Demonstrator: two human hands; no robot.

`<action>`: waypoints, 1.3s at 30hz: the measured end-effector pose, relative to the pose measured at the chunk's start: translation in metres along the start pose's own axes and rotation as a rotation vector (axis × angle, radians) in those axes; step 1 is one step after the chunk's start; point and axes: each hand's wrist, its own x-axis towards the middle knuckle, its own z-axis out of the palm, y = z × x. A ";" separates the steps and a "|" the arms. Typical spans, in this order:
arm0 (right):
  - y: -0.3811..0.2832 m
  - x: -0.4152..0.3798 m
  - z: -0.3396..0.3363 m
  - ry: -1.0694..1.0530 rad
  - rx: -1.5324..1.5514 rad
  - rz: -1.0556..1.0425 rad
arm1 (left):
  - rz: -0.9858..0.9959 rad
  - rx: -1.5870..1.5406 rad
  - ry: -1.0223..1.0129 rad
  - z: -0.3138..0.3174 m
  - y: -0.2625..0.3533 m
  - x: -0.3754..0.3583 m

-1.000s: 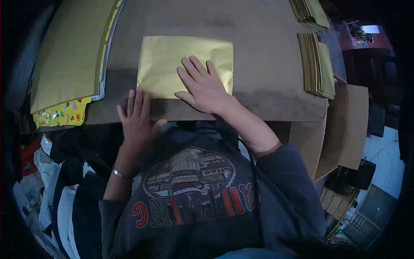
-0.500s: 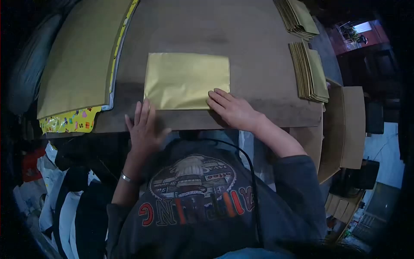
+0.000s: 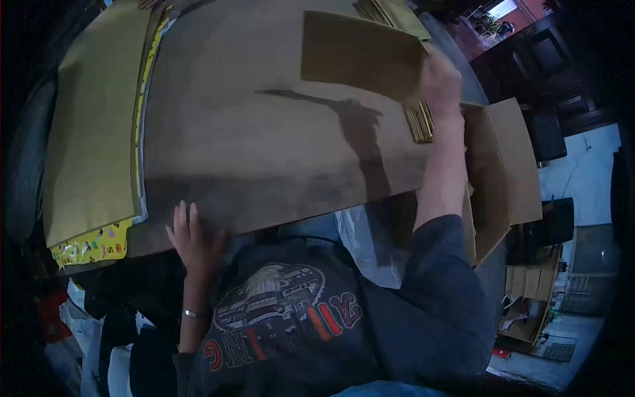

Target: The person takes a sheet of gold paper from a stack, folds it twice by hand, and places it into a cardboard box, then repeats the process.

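Observation:
My right hand is closed on the right edge of a folded sheet of gold paper. The paper is raised at the right side of the table, and its shaded face looks brown. Just below it, partly covered, is a stack of folded gold paper. A second stack lies farther back. Over the table's front edge rests my left hand, fingers stretched out and holding nothing. Its thumb side is blurred.
A pile of large gold sheets lies along the left side of the table, above yellow printed wrapping. An open cardboard box stands past the right edge. The arm and paper cast shadows on the tabletop.
The folded gold paper has left the front of the table, lifted by my right hand to the back right. My left hand no longer touches it. The whole view has turned somewhat.

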 end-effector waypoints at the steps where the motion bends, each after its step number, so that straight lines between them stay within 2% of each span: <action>1: 0.022 0.007 -0.019 0.040 -0.068 0.060 | 0.001 -0.005 0.002 0.002 0.000 0.001; 3: 0.054 0.004 -0.045 0.075 -0.140 0.119 | 0.035 0.001 0.072 0.006 0.000 0.000; 6: 0.087 -0.016 -0.060 0.099 -0.255 0.179 | 0.015 0.036 0.056 0.005 0.003 0.002; 8: 0.102 -0.055 -0.044 -0.063 -0.353 0.177 | 0.019 0.027 0.054 0.002 0.006 0.003; 14: 0.077 -0.147 0.006 -0.539 -0.297 0.518 | 0.033 0.019 0.063 0.005 0.001 0.002; 16: 0.084 -0.169 0.020 -0.583 -0.274 0.576 | 0.022 0.023 0.041 0.005 0.001 0.002; 22: 0.068 -0.148 0.019 -0.633 -0.274 0.697 | 0.038 0.032 0.067 0.008 0.000 0.001; 24: 0.062 -0.139 0.017 -0.775 -0.326 0.752 | 0.056 0.000 0.097 0.009 -0.002 0.001; 25: 0.071 -0.149 0.022 -0.773 -0.322 0.747 | 0.051 0.002 0.100 0.007 0.000 0.001; 27: 0.084 -0.160 0.036 -0.818 -0.408 0.550 | 0.039 0.093 0.036 -0.004 0.006 0.002; 28: 0.080 -0.156 0.032 -0.828 -0.251 0.736 | 0.002 0.118 0.043 -0.008 0.001 0.001; 30: 0.103 -0.169 0.047 -0.896 -0.369 0.601 | 0.137 -0.403 0.132 -0.018 -0.019 0.006; 31: 0.080 -0.152 0.027 -0.777 -0.244 0.663 | 0.186 -0.435 0.328 -0.040 -0.023 0.017; 33: 0.104 -0.168 0.038 -0.712 -0.382 0.506 | 0.003 -0.405 0.459 -0.075 -0.059 0.027; 35: 0.094 -0.143 0.032 -0.817 -0.369 0.545 | -0.269 -0.437 0.513 -0.100 -0.091 0.047; 37: 0.081 -0.125 0.036 -0.756 -0.100 0.606 | -0.318 -0.489 0.333 -0.110 -0.120 0.061; 38: 0.066 -0.113 0.039 -0.727 -0.236 0.534 | -0.250 -0.409 0.275 -0.110 -0.130 0.065; 39: 0.049 -0.104 0.039 -0.660 -0.170 0.368 | -0.181 -0.331 0.212 -0.108 -0.144 0.066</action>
